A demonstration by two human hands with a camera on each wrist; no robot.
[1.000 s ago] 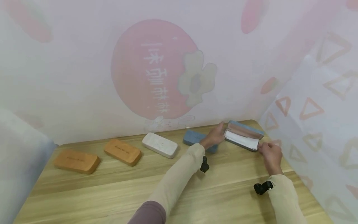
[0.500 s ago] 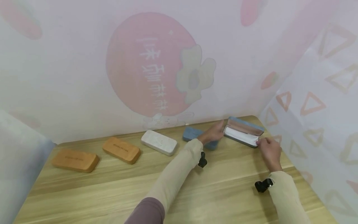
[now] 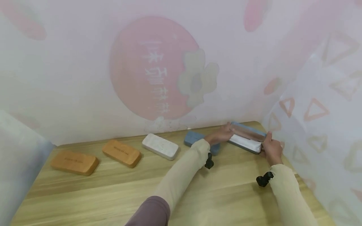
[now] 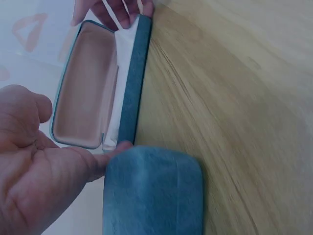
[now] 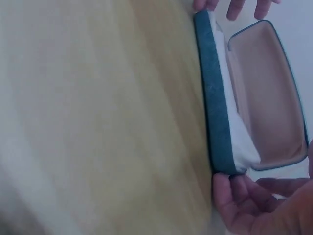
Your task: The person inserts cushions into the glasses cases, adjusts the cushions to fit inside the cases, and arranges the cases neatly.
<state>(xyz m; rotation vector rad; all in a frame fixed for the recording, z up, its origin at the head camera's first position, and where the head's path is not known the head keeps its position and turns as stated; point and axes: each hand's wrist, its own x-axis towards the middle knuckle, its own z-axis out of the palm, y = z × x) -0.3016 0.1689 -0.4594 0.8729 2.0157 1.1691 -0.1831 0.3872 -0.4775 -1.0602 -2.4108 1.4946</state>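
A blue glasses case (image 3: pixel 245 145) lies lid-up at the table's back right corner. Its lid has a pinkish lining (image 4: pixel 88 83), and white cloth (image 5: pixel 239 142) fills its base. My left hand (image 3: pixel 222 133) is at the case's left end, thumb apart by the lid and a finger touching the base. At the other end, my right hand (image 3: pixel 272 149) holds the case, with curled fingers at the base and the thumb up by the lid's corner. A second blue glasses case (image 4: pixel 151 191) lies closed beneath my left wrist, partly covered by it in the head view.
Left of the hands, a white glasses case (image 3: pixel 160 146) and two orange glasses cases, one nearer the middle (image 3: pixel 121 153) and one farther left (image 3: pixel 74 162), lie closed along the back of the wooden table (image 3: pixel 113 194). Walls (image 3: pixel 70 78) rise behind and at both sides.
My right hand has left the cloth's edge and moved up to the case's right end, thumb raised to the lid. My left hand has shifted right onto the case's left end.
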